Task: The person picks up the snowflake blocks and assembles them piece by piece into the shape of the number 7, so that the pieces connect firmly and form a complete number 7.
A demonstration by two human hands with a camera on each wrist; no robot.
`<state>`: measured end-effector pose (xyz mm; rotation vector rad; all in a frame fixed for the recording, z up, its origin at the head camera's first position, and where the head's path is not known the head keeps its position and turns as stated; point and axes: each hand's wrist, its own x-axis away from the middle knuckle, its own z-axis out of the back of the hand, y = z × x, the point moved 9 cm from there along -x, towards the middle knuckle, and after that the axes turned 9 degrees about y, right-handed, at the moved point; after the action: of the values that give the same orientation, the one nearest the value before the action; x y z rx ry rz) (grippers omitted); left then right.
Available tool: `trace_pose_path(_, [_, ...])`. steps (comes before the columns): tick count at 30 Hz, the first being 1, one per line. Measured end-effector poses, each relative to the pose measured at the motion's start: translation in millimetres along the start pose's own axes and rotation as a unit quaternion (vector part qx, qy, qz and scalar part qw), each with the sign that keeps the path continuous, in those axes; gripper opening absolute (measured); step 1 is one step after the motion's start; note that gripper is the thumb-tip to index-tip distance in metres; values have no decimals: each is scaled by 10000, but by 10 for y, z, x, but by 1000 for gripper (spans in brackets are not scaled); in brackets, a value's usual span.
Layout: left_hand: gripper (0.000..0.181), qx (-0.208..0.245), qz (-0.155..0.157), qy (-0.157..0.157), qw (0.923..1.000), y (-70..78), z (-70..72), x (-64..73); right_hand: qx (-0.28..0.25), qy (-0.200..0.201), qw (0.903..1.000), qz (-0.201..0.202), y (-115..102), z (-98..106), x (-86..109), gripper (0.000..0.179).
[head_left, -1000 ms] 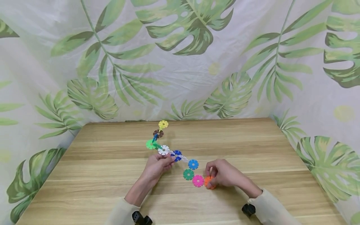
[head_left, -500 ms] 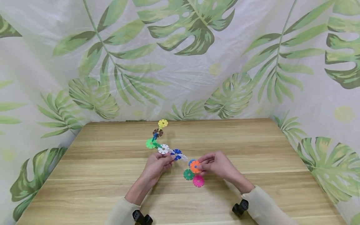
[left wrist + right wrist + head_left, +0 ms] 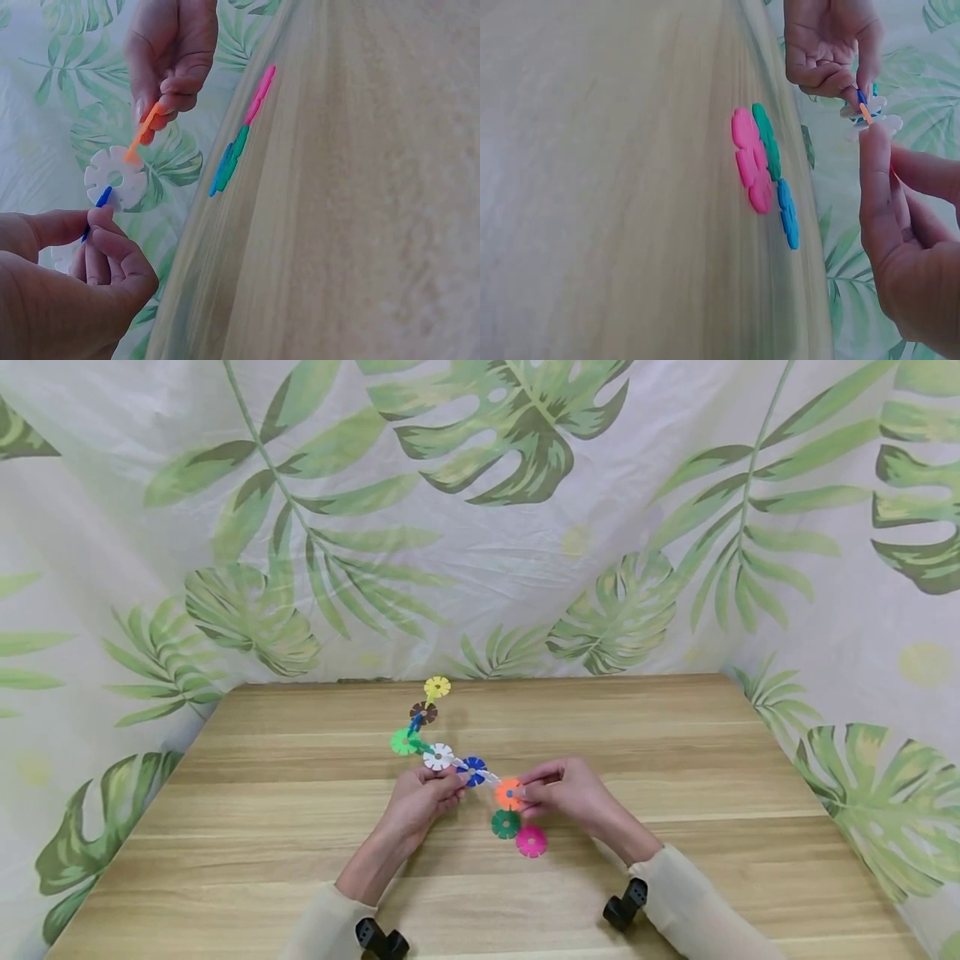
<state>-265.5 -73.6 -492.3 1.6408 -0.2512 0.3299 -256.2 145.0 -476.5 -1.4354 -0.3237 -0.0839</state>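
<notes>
A zigzag chain of slotted snowflake discs, with a yellow disc (image 3: 444, 687) at its far end, extends from my left hand (image 3: 418, 797). That hand pinches the dark blue disc (image 3: 466, 766) near the chain's near end. Beyond the blue one, a white disc (image 3: 133, 184) stands edge-on in the head view. My right hand (image 3: 583, 797) pinches an orange disc (image 3: 501, 792) between thumb and fingers. In the left wrist view the orange disc's edge is right at the white disc's rim.
Loose on the wooden table (image 3: 675, 893) lie a green disc (image 3: 497, 827), a pink disc (image 3: 524, 847) and a light blue disc (image 3: 788, 214), the last mostly hidden behind the orange one in the head view. A leaf-print cloth (image 3: 480, 568) hangs behind the table.
My right hand picked up the orange disc from the table and brought it up and left to the chain's end. The left hand has kept its pinch in nearly the same place.
</notes>
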Motion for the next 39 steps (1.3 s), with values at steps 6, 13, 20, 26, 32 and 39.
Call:
trace_pose_path(6, [7, -53, 11, -133, 9999, -3, -38, -7, 142, 2, 9999, -45, 7, -18, -30, 23])
trace_pose_path(13, [8, -63, -82, -210, 9997, 54, -70, 8, 95, -22, 10000, 8, -19, -58, -73, 20])
trace_pose_path(20, [2, 83, 8, -149, 9999, 1, -82, 12, 70, -30, 10000, 42, -38, -59, -103, 19])
trace_pose_path(26, [18, 108, -102, -160, 9998, 6, -68, 0, -374, -142, 9991, 130, -70, -82, -153, 26])
trace_pose_path(32, [30, -133, -196, -912, 9956, -43, -244, 62, -398, -123, 9989, 208, -76, -116, -173, 26])
trace_pose_path(39, [26, 26, -64, -902, 9959, -90, -307, 80, -24, -91, 9992, 397, -86, -147, -157, 27])
